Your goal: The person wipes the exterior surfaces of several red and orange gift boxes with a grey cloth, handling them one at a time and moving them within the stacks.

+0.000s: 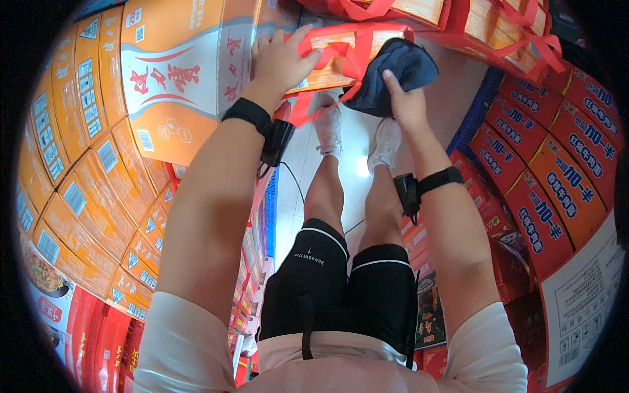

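My right hand [407, 98] is closed on a dark blue-grey cloth [419, 64], thumb on top and the cloth bunched over the fingers. The cloth lies against the right end of a red bag [386, 29] with orange boxes inside and red strap handles [357, 56]. My left hand [283, 62] grips the bag's left end, thumb beside the strap and fingers bent over the far side. Left of that hand stands a large orange and white carton [177, 82]. What the fingertips of the left hand touch is partly hidden.
Stacked orange cartons [85, 196] wall the left side. Red noodle cartons [544, 164] are piled at the right above a blue edge [481, 108]. More red bags [504, 33] stand at the far right. My feet are on a pale tiled floor [298, 190] between them.
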Demonstrator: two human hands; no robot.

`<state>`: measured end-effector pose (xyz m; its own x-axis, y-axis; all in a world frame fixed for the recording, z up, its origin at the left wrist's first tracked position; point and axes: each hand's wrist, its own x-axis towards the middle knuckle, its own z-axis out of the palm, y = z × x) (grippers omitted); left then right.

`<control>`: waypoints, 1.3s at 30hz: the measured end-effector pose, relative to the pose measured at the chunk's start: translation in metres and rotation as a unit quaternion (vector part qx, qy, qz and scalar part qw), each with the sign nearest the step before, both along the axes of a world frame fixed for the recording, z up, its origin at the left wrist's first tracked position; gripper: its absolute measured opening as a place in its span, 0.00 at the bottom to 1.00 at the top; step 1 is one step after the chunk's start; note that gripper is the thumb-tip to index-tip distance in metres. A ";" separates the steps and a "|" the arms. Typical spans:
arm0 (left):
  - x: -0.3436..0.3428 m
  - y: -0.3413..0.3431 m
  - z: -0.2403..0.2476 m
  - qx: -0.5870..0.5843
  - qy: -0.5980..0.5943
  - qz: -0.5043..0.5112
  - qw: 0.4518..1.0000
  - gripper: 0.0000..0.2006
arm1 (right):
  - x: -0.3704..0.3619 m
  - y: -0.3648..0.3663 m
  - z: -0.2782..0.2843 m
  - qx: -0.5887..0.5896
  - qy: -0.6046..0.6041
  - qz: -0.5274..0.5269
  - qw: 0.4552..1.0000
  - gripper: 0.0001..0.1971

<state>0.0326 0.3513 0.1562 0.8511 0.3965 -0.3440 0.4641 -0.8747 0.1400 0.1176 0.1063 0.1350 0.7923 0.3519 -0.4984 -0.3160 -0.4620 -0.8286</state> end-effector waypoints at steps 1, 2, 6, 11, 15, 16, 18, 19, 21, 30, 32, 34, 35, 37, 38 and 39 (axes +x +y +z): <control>-0.004 -0.006 0.002 -0.011 -0.020 0.014 1.000 0.32 | 0.007 -0.005 -0.011 0.020 -0.038 -0.017 0.999 0.27; -0.008 -0.011 0.001 -0.027 -0.004 0.026 0.999 0.34 | 0.015 -0.006 -0.016 0.036 -0.061 -0.048 0.996 0.26; -0.048 -0.049 0.014 -0.102 -0.013 -0.003 0.995 0.40 | 0.058 -0.007 -0.017 -0.003 -0.132 0.011 0.991 0.24; -0.067 -0.075 0.007 -0.150 -0.003 0.028 0.988 0.35 | 0.082 -0.003 0.006 -0.159 -0.169 0.101 0.967 0.25; -0.068 -0.086 0.000 -0.114 -0.142 -0.012 0.983 0.28 | 0.093 -0.019 0.024 -0.039 -0.172 0.028 0.984 0.24; -0.068 -0.082 0.002 -0.139 -0.125 -0.022 0.982 0.25 | 0.096 -0.025 0.033 -0.008 -0.129 -0.019 0.991 0.22; -0.072 -0.073 0.006 -0.176 -0.112 -0.037 0.977 0.18 | 0.093 -0.031 0.061 0.053 -0.032 -0.130 0.990 0.17; -0.074 -0.069 0.003 -0.175 -0.112 -0.033 0.978 0.18 | 0.092 -0.033 0.074 0.085 0.017 -0.193 0.977 0.15; -0.081 -0.052 -0.009 -0.262 -0.166 0.025 0.950 0.20 | 0.085 -0.027 0.097 0.083 0.023 -0.261 0.961 0.12; -0.053 -0.046 -0.024 -0.567 -0.247 0.508 0.599 0.20 | 0.034 0.035 0.011 -0.203 -0.351 0.307 0.861 0.33; -0.047 -0.043 -0.017 -0.602 -0.245 0.514 0.559 0.21 | 0.005 0.058 0.013 -0.233 -0.395 0.332 0.824 0.37; -0.045 -0.035 -0.014 -0.635 -0.244 0.518 0.519 0.23 | -0.018 0.069 0.016 -0.224 -0.395 0.309 0.835 0.35; -0.045 -0.031 -0.013 -0.655 -0.240 0.526 0.487 0.24 | -0.028 0.073 0.016 -0.210 -0.387 0.299 0.847 0.33; -0.046 -0.027 -0.016 -0.675 -0.235 0.532 0.454 0.24 | -0.057 0.068 0.012 -0.245 -0.414 0.318 0.817 0.29; -0.054 -0.024 -0.022 -0.663 -0.249 0.522 0.475 0.25 | -0.075 0.069 0.011 -0.207 -0.383 0.337 0.835 0.29; -0.056 -0.021 -0.026 -0.654 -0.262 0.510 0.494 0.25 | -0.092 0.068 0.012 -0.173 -0.353 0.354 0.849 0.29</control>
<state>-0.0238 0.3306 0.1302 0.5465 0.4417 -0.7115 0.1701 0.7733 0.6107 0.0255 0.1747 0.1467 0.5871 0.7939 -0.1583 0.6609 -0.5830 -0.4725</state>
